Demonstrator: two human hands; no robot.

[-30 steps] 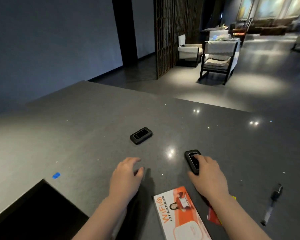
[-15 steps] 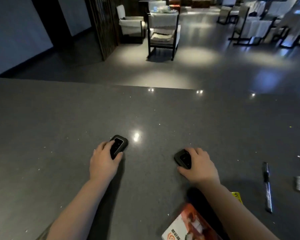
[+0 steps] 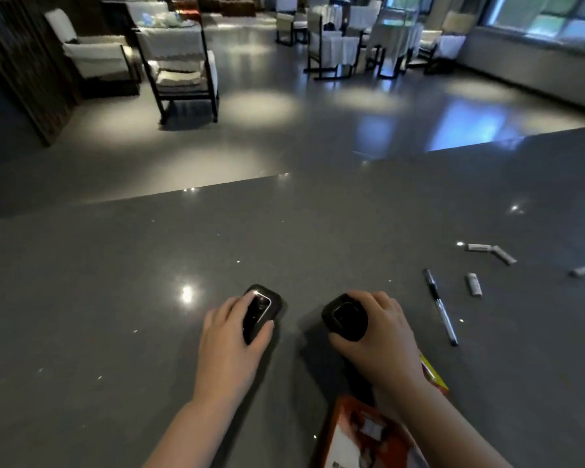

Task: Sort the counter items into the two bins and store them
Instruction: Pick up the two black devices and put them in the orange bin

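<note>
Two small black pocket devices with dark screens are in my hands over the grey counter [image 3: 115, 298]. My left hand [image 3: 232, 339] grips the left device [image 3: 260, 310], thumb on one side and fingers on the other. My right hand [image 3: 382, 336] grips the right device [image 3: 347, 317], tilted up off the counter. An orange and white WIFI box [image 3: 362, 434] lies near the front edge, partly under my right forearm. A black pen [image 3: 441, 307] and several small white cylinders [image 3: 474, 284] lie to the right. No bins are in view.
A yellow and red packet [image 3: 434, 374] peeks out from under my right wrist. Beyond the counter's far edge lies a polished floor with dark-framed chairs [image 3: 183, 62] and cloth-covered tables [image 3: 335, 42].
My left hand reached forward and took hold of the left device. My right hand kept its device and tilted it up. The view swung right, showing the pen and the cylinders.
</note>
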